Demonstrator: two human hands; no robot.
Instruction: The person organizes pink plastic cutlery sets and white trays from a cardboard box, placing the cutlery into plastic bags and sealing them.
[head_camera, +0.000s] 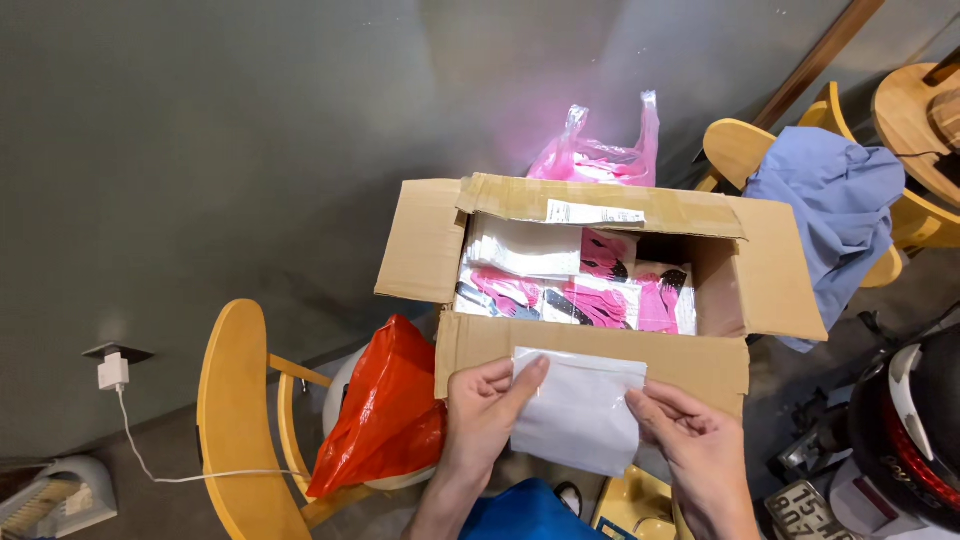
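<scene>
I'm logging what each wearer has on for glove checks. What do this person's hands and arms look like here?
Both hands are bare: no gloves, rings, watch or bands show on the left hand or the right hand. The left forearm is uncovered down to the frame edge, with no sleeve in view. Nails are short and unpainted. Only the right wrist shows, also without a sleeve.

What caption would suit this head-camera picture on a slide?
Both hands, left hand and right hand, hold a clear flat pouch before an open cardboard box of pink packets.

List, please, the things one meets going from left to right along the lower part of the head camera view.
White charger plug → wooden chair → red plastic bag → left hand → clear flat pouch → right hand → helmet.
</scene>
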